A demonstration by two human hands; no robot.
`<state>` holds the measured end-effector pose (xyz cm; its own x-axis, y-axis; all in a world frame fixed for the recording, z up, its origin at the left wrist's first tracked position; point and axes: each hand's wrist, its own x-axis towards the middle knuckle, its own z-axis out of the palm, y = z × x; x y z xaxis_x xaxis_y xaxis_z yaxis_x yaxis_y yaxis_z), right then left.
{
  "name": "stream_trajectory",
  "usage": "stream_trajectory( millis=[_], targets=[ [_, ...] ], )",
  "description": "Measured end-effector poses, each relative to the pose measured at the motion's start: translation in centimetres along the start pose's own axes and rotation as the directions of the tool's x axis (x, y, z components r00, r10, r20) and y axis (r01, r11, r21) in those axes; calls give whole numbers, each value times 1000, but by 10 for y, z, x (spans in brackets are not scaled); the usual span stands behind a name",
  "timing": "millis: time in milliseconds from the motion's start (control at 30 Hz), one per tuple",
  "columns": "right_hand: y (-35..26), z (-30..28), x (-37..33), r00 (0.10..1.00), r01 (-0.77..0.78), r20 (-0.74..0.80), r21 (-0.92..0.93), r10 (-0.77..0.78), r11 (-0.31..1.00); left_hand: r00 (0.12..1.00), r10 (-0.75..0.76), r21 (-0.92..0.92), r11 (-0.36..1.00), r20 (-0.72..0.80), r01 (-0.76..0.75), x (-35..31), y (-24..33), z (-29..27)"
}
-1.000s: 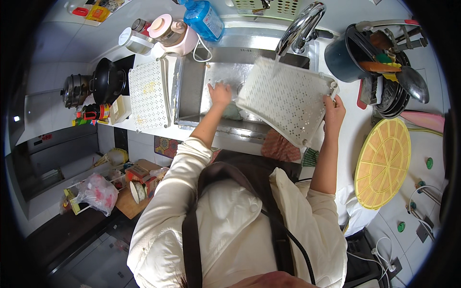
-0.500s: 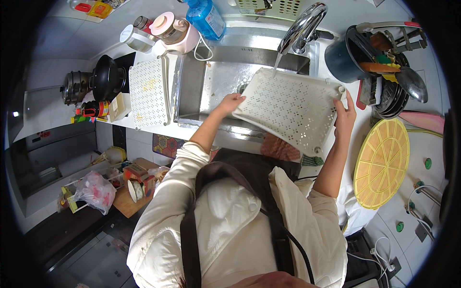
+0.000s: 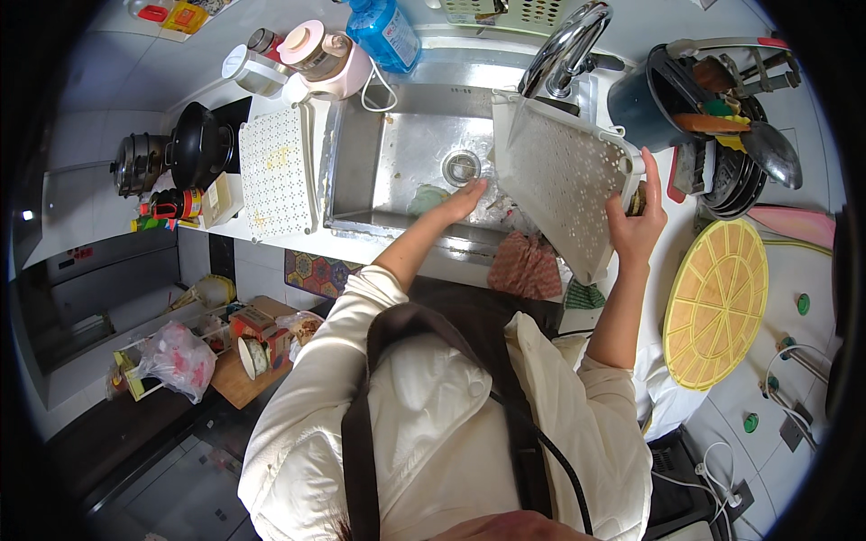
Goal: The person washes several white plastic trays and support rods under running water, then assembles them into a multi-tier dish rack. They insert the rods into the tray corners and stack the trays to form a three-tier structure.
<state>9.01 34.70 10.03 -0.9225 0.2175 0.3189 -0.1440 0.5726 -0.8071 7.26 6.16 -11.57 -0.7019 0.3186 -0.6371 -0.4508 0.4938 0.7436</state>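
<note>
A white perforated plastic tray (image 3: 557,171) is tilted steeply over the right part of the metal sink (image 3: 361,185). My right hand (image 3: 637,221) grips its right edge, thumb on the near side. Over the sink, my left hand (image 3: 465,200) is apart from the tray, fingers stretched toward its left edge, holding nothing I can see. A pale green piece (image 3: 428,199), perhaps a cloth or scrubber, lies in the basin beside that hand. Beyond it is the round drain (image 3: 461,167). The chrome faucet (image 3: 566,50) arches over the tray; a thin stream of water falls against the tray.
A second white perforated tray (image 3: 276,171) lies on the left counter. A pink kettle (image 3: 327,63) and blue bottle (image 3: 383,36) stand behind the sink. At right are a dark utensil bucket (image 3: 642,104) and a yellow round mat (image 3: 717,305). A reddish cloth (image 3: 525,266) hangs at the front edge.
The tray has swung from a flatter slant to a steep tilt, its left side moving right. My left hand has let go of it and moved right over the basin. The drain now shows.
</note>
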Motion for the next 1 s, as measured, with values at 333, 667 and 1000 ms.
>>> stream_trajectory(
  millis=[333, 667, 1000],
  targets=[
    [13, -14, 1, 975, -160, -83, 377, 205, 912, 800, 240, 154, 970, -549, -185, 23, 32, -36],
    [16, -41, -6, 887, -346, -117, 473, 447, 810, 806, 203, 162, 978, -555, -135, 19, 102, -40],
    [-12, -55, -13, 950, -208, -153, 346, 274, 915, 785, 176, 279, 960, -594, -3, 22, 135, -18]
  ],
)
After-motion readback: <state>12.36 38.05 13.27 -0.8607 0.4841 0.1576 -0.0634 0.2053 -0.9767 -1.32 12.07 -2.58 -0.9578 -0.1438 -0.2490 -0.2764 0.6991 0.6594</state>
